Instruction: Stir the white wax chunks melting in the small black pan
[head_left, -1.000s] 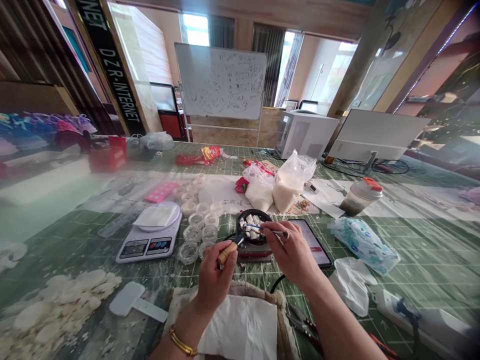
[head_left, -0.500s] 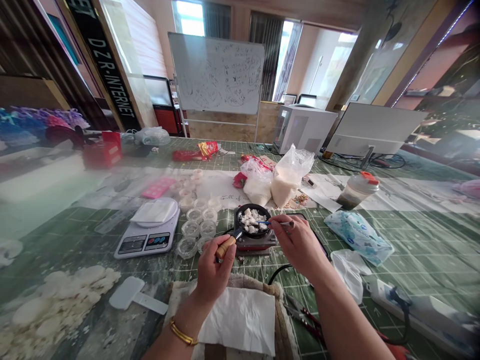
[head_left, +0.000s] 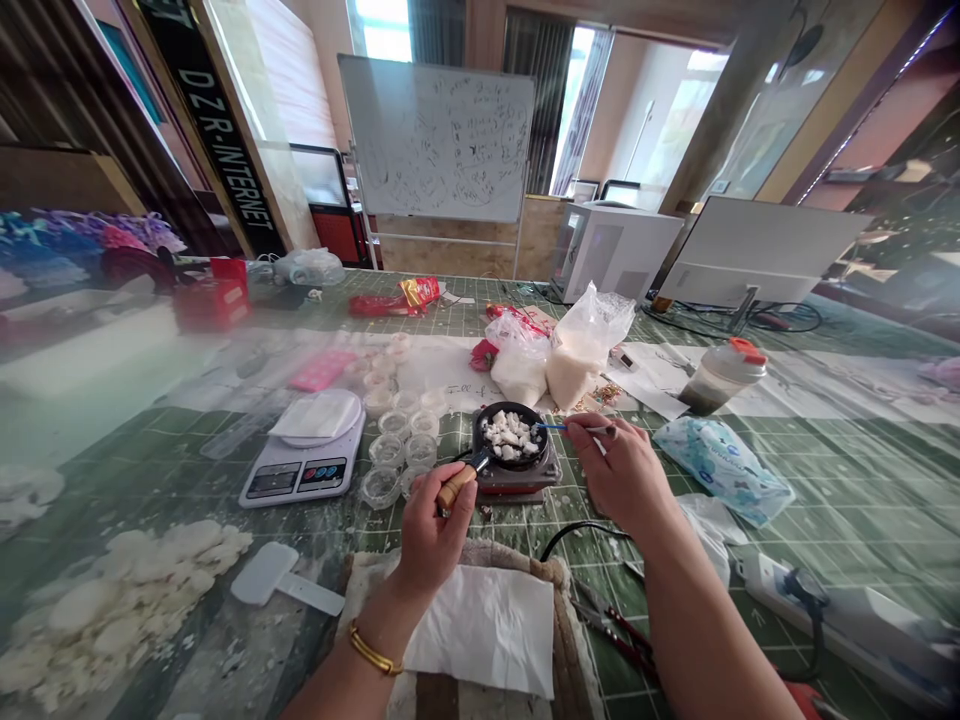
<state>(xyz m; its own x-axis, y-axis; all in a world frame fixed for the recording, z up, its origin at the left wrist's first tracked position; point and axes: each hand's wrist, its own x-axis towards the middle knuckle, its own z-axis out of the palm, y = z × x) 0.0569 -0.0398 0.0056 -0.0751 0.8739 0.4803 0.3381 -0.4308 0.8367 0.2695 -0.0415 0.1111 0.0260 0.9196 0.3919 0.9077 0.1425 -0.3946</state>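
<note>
My left hand (head_left: 435,520) is closed round the wooden handle of a small black frying pan (head_left: 481,412). White chunks (head_left: 510,436) lie in the pan, which rests on a small hot plate (head_left: 517,485). To the right, my right hand (head_left: 619,465) pinches a thin stick (head_left: 553,427) with a blue tip end. That tip reaches the pan's right rim; whether it touches the chunks I cannot tell. Below the pan, a white paper sheet (head_left: 487,625) lies on a folded cloth (head_left: 566,590). Several clear small cups (head_left: 386,450) stand left of the pan.
A kitchen scale (head_left: 304,455) and white scraper (head_left: 285,580) are at left, near a pile of white flakes (head_left: 135,590). Bags of white granules (head_left: 574,365) stand behind the pan. Right are a shaker bottle (head_left: 724,375), tissue pack (head_left: 724,465), power strip (head_left: 847,610) and pliers-like tool (head_left: 615,625).
My right hand has drawn the stick back to the right, from among the chunks to the pan's edge. My left hand keeps its hold on the handle. The view has shifted slightly.
</note>
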